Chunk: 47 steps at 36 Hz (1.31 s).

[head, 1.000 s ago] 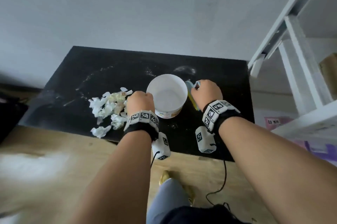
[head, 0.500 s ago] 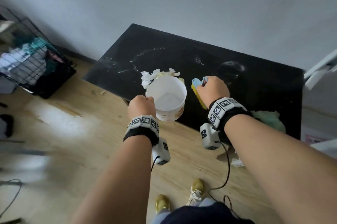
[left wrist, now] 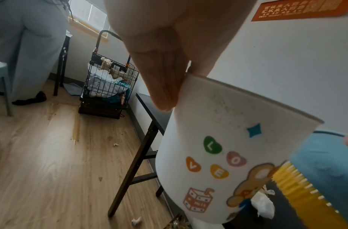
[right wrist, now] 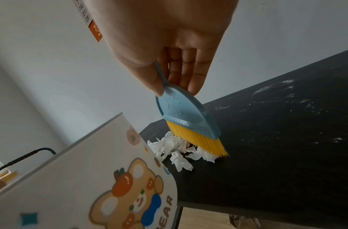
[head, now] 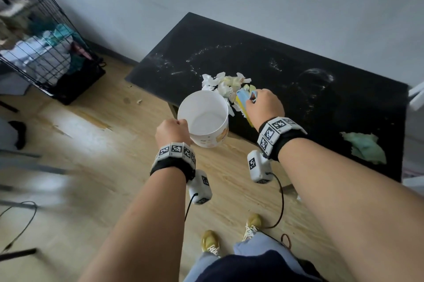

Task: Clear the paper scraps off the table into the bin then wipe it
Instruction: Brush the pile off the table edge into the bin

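A heap of white paper scraps [head: 223, 84] [right wrist: 175, 148] lies at the near edge of the black table [head: 298, 68]. My left hand [head: 172, 131] [left wrist: 169, 86] pinches the rim of a small white bin [head: 203, 118] [left wrist: 218, 147] with cartoon stickers, held in the air just off the table edge beside the scraps. My right hand [head: 261, 105] [right wrist: 173, 86] grips a small blue brush with yellow bristles [head: 242, 102] [right wrist: 190, 122]. Its bristles touch the scraps on the side away from the bin. The bin's inside looks bare.
A crumpled green cloth [head: 364, 148] lies on the table's near right part. White dust streaks mark the tabletop. A black wire cart [head: 46, 52] [left wrist: 108, 86] full of clothes stands to the left by the wall. Small scraps lie on the wooden floor [left wrist: 136, 220]. Another person's legs [left wrist: 32, 46] stand beyond.
The bin went from standing on the table to hanging off its near edge in my left hand. My right hand brought the brush over to the scrap heap. My head view swung left.
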Available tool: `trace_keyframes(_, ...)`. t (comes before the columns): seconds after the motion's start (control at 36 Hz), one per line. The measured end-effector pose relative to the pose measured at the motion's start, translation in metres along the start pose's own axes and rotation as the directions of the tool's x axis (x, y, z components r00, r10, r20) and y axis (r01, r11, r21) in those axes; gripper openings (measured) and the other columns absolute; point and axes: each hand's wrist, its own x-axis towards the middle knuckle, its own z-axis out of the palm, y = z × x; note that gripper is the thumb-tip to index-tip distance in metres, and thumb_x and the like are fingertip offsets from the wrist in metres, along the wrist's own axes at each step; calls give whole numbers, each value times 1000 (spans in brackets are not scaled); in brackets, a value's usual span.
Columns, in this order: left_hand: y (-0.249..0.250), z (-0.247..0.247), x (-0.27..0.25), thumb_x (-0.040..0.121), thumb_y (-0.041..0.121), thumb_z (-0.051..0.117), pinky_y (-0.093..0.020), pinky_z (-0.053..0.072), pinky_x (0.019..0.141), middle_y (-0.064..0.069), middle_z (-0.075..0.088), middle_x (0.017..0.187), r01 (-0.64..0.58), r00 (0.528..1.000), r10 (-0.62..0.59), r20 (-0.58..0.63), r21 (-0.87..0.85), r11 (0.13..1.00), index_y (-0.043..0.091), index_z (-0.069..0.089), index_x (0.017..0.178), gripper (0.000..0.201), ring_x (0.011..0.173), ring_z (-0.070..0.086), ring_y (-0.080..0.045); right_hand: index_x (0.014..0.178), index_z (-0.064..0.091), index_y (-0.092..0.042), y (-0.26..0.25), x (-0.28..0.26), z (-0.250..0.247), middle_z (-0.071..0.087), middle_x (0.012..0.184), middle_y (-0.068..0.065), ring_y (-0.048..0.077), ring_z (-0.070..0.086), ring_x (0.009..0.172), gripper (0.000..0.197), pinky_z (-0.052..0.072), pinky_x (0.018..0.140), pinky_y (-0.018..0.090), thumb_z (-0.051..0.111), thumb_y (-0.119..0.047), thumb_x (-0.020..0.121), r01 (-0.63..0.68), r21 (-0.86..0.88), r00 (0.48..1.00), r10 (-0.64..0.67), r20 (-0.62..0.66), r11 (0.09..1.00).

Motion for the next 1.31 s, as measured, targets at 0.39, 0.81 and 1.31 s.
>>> trace_keyframes(0.39, -33, -3, 18, 91, 17, 45, -26, 30, 54, -6, 41, 54, 1, 1000, -1, 4, -24, 1000, 2, 51, 63, 32, 61, 43, -27, 81, 55, -11, -25, 2, 9, 59, 96, 9, 24, 52, 72, 12, 37, 61, 30, 49, -14, 92, -16, -7, 1000, 16, 9, 1000)
trace_keyframes(0.81, -50, -3, 23, 93, 14, 42, -26, 20, 44, -6, 35, 53, 33, 999, -33, 13, -23, 999, 6, 36, 52, 41, 50, 32, -21, 85, 58, -10, -33, -10, 25, 62, 99, 10, 24, 56, 73, 13, 42, 60, 30, 50, -17, 92, 4, -14, 999, -3, 42, 1000)
trace_keyframes(1.31, -62, 11, 28, 92, 15, 47, -30, 36, 60, -8, 42, 57, 252, 966, -253, 55, 26, 967, 4, 40, 55, 39, 67, 49, -30, 91, 63, -8, -40, 28, 49, 64, 95, 8, 24, 60, 80, 20, 44, 65, 31, 49, -22, 94, 80, 20, 994, -82, 73, 997)
